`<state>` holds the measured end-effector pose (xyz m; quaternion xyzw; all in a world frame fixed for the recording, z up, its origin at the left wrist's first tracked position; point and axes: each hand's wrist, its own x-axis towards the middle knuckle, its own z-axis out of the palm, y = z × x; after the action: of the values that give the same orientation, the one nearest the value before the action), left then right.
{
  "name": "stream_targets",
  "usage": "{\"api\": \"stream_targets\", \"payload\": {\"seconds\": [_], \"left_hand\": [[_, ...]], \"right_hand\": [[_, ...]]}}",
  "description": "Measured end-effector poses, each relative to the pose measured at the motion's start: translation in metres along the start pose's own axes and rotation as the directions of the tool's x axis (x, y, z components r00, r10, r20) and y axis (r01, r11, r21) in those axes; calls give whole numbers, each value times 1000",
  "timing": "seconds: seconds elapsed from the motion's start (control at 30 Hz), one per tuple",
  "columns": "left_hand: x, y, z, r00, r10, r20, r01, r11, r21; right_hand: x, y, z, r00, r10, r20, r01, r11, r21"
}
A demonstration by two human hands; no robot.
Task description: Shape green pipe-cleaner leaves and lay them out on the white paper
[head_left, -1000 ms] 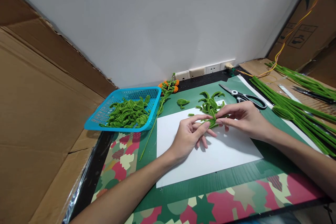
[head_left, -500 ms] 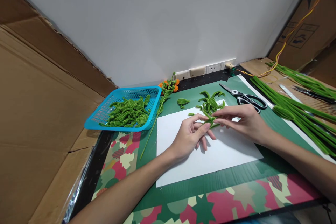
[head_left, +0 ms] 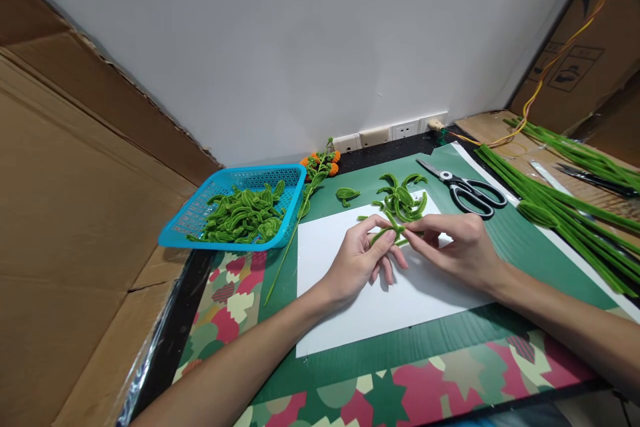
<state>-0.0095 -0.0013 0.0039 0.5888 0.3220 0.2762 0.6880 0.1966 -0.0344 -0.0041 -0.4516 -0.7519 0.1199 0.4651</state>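
Between my two hands is a small green pipe-cleaner piece (head_left: pixel 399 230), held above the white sheet (head_left: pixel 345 320). My left hand (head_left: pixel 367 250) pinches it between thumb and forefinger, the other fingers loosely curled below. From the right, my right hand (head_left: pixel 453 243) grips the same piece with thumb and index fingertips. Just beyond the hands lies a loose heap of curled green pipe-cleaner leaves (head_left: pixel 404 199). One single green leaf (head_left: pixel 347 195) rests left of that heap. Fingers partly cover the held piece.
A blue basket (head_left: pixel 167 237) of green leaves stands left, beside a stem with orange flowers (head_left: pixel 320 163). Black-handled scissors (head_left: pixel 473 195) lie at right, near bundled green pipe cleaners (head_left: pixel 560 213). Sockets (head_left: pixel 375 137) line the wall. Cardboard (head_left: pixel 65 227) stands at left.
My right hand has turned slightly and its fingertips have drawn in lower on the green piece. The piece's arms now point differently, one reaching leftward over the left hand's fingers.
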Motion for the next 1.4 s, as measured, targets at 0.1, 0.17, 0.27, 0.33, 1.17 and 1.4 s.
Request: {"api": "stream_targets", "payload": {"seconds": [0.1,0.17,0.27,0.33,1.17,1.4], "left_hand": [[0,0,-1,1000,2,-8,-2,1000,5],[0,0,-1,1000,4,-13,-4,1000,9],[0,-1,0,1000,6,-20,-6,1000,19],[0,-1,0,1000,7,-25,-6,1000,26],[0,0,2,999,38,-36,-36,997,73],[2,-4,0,991,77,-106,-74,997,27]], "right_hand": [[0,-2,3,999,23,26,-24,999,45],[0,-3,5,1000,12,26,-14,998,68],[-2,-2,5,1000,-12,27,10,997,75],[-2,-2,5,999,-27,44,24,997,72],[-1,12,4,980,-198,27,199,980,-22],[-4,10,6,981,-175,82,177,984,-21]]}}
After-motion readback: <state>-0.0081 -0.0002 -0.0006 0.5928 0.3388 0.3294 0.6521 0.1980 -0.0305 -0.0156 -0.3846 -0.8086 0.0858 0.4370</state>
